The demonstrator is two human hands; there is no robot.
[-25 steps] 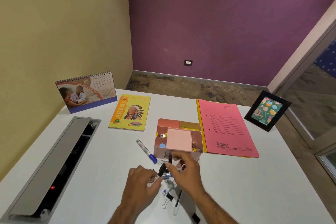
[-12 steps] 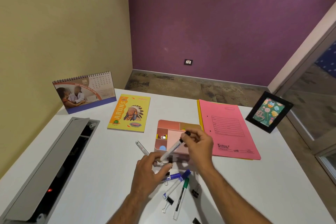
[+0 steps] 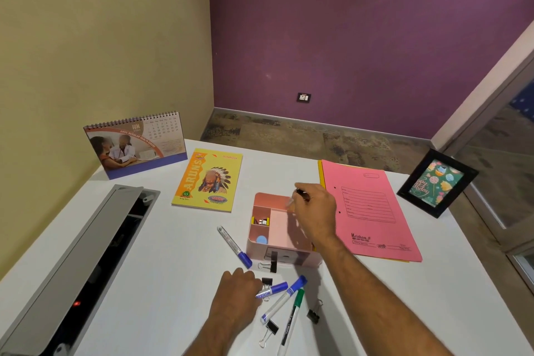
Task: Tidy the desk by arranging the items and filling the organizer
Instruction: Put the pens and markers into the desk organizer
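A pink desk organizer (image 3: 261,250) stands mid-desk, with a pink sticky-note pad and small items in its compartments. My right hand (image 3: 316,211) hovers over its far right part, pinching a black-capped marker (image 3: 300,193) that looks blurred. My left hand (image 3: 235,292) rests on the desk in front of the organizer, fingers curled over the end of a blue-capped marker (image 3: 273,289). Beside it lie another blue marker (image 3: 284,298) and a green marker (image 3: 291,321). A further blue marker (image 3: 234,246) lies left of the organizer. Several black binder clips (image 3: 270,264) are scattered nearby.
A yellow notebook (image 3: 209,180) and a desk calendar (image 3: 135,143) sit at the back left. A pink file folder (image 3: 372,211) lies right of the organizer, with a framed picture (image 3: 437,182) beyond it. An open cable tray (image 3: 86,263) runs along the left edge.
My right hand lifted a black-capped marker from the pile and carried it up and away over the organizer's far side. My left hand stayed low, by the markers on the desk.
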